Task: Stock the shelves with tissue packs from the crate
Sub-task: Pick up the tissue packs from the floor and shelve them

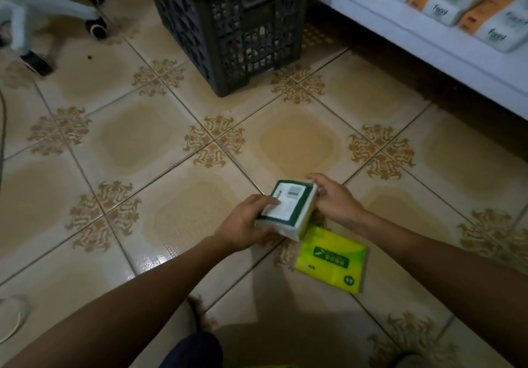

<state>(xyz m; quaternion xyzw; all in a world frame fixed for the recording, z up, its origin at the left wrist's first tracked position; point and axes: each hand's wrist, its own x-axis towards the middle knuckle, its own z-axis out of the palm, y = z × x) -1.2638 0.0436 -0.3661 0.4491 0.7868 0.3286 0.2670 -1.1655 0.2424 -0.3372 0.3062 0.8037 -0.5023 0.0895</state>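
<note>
Over the tiled floor [137,139], our left grip [245,224] and right grip [334,199] clasp the green tissue pack [288,204] by its ends; probably soft, light.

A single wide-angle view from the person's head, facing forward and tilted steeply down at the tiled floor [128,144]; both forearms run in from the bottom edge, and the left hand [243,224] and right hand [337,201], round a green tissue pack [288,204], sit nearest, just below centre; the dark crate [228,24] stands farther off at the top edge; the white shelf [400,33] crosses the upper right corner.
</note>
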